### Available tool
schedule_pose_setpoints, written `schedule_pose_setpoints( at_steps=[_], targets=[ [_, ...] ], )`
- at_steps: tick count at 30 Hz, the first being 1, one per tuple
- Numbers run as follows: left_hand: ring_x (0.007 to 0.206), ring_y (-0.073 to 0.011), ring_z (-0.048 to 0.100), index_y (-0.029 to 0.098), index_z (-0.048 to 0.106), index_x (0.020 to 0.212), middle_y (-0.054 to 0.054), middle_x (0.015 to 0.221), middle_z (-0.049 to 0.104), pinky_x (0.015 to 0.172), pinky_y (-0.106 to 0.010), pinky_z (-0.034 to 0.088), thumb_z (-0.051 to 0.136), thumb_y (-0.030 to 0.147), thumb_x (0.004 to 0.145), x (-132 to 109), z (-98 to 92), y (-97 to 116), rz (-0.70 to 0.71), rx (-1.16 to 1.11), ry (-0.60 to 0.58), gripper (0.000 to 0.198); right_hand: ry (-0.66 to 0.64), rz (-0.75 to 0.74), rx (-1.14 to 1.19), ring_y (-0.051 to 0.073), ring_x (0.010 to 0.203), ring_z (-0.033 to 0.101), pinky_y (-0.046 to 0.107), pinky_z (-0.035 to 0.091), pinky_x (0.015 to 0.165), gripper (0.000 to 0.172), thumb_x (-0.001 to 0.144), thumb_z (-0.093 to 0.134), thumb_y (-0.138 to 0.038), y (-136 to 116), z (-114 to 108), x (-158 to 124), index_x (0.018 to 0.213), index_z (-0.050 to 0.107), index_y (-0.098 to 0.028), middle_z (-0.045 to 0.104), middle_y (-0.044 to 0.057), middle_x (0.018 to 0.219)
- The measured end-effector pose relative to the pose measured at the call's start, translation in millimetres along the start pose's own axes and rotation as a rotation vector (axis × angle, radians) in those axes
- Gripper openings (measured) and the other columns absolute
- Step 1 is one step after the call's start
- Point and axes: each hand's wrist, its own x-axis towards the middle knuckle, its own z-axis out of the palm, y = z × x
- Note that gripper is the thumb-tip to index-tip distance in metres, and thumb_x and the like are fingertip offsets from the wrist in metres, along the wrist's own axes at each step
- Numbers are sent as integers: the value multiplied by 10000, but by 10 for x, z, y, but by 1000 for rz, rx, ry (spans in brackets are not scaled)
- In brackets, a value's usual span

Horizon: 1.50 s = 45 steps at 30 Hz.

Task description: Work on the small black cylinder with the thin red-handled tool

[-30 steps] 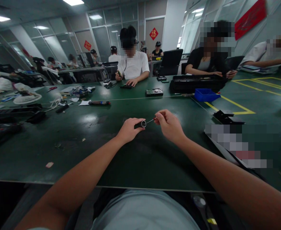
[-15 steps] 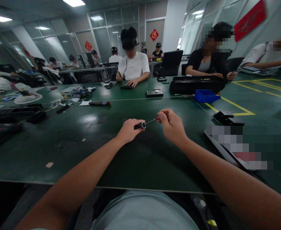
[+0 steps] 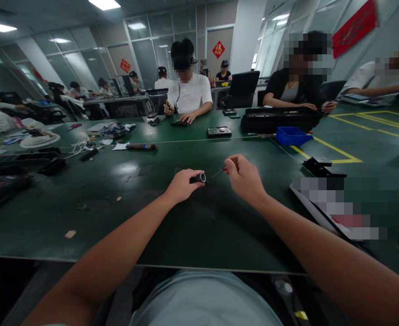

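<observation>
My left hand is closed around a short black cylinder whose pale-rimmed round end faces right, towards my other hand. What the cylinder is I cannot make out. Between the fingers of my right hand is the red handle of a screwdriver. Its thin metal shaft points left and down, and the tip is just apart from the cylinder's end. Both hands are over the middle of the green table.
Across the table a person in white works on a dark part. A hard drive, a blue bin and a long black casing lie beyond my hands. Black brackets are at right, a white fan at left.
The screwdriver's tip has moved away from the cylinder's end and dipped lower. In my left hand the cylinder has turned slightly; both arms are otherwise nearly still.
</observation>
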Motion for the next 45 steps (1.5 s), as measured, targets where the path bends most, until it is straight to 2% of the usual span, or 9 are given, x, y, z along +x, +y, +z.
schedule_pose_setpoints(
  at_steps=[6, 12, 15, 18, 21, 25, 31, 36, 45],
  targets=[
    [1069, -230, 608, 211, 650, 1207, -72, 1160, 665, 969, -397, 470, 716, 294, 835, 1, 3, 7, -59, -87, 64, 386, 0, 18, 7, 223, 728, 620, 354, 405, 666, 229, 971, 433, -392, 12, 7, 2, 869, 564, -234, 669, 52, 761],
    [1070, -191, 611, 211, 555, 1242, -69, 1172, 640, 957, -346, 481, 632, 269, 876, 34, 27, -18, -112, -385, 119, 379, -19, 31, 11, 228, 764, 624, 355, 409, 684, 252, 976, 432, -419, -1, -9, -10, 898, 575, -227, 677, 61, 806],
    [933, -172, 624, 218, 510, 1255, -74, 1108, 633, 810, -313, 511, 518, 293, 924, 35, -29, 18, -159, -450, 43, 340, -21, 19, 13, 234, 770, 630, 361, 414, 689, 274, 980, 420, -438, 30, 6, -6, 905, 581, -230, 682, 64, 814],
    [778, -161, 596, 197, 540, 1130, -49, 939, 631, 699, -298, 492, 509, 357, 923, 19, -130, 101, -165, -385, -58, 263, -15, 10, 17, 235, 774, 638, 362, 421, 692, 279, 981, 417, -442, 65, 23, -1, 912, 586, -231, 685, 61, 815],
    [801, -177, 605, 185, 594, 1024, -43, 918, 648, 749, -315, 489, 551, 407, 906, 1, -224, 171, -86, -238, -151, 254, -15, 3, 16, 234, 767, 640, 360, 421, 689, 276, 980, 423, -442, 77, 27, -2, 912, 589, -232, 687, 57, 803],
    [935, -200, 633, 222, 662, 1071, -45, 1041, 686, 832, -314, 470, 550, 366, 911, -15, -284, 161, 38, -85, -305, 243, -19, 6, 16, 232, 764, 637, 358, 417, 681, 271, 982, 421, -436, 67, 22, -8, 906, 585, -234, 686, 56, 803],
    [902, -212, 647, 272, 706, 1087, -36, 1026, 699, 753, -279, 458, 732, 425, 781, -43, -296, 94, 74, 74, -533, 343, -39, 26, 37, 232, 774, 644, 363, 429, 692, 264, 984, 424, -428, 54, 23, -13, 914, 583, -229, 688, 60, 811],
    [882, -204, 643, 267, 722, 1009, -31, 987, 698, 741, -275, 445, 737, 363, 777, -49, -284, 75, 94, 50, -564, 251, -59, 31, 36, 231, 768, 646, 364, 431, 692, 261, 983, 427, -426, 43, 21, -15, 914, 582, -229, 686, 56, 797],
    [920, -209, 626, 229, 694, 1041, -48, 1036, 692, 765, -301, 432, 642, 451, 859, 4, -323, 62, 31, 30, -522, 292, -72, 29, 35, 222, 764, 647, 349, 436, 691, 267, 979, 421, -417, 55, 37, -11, 920, 588, -216, 690, 57, 797]
  ],
)
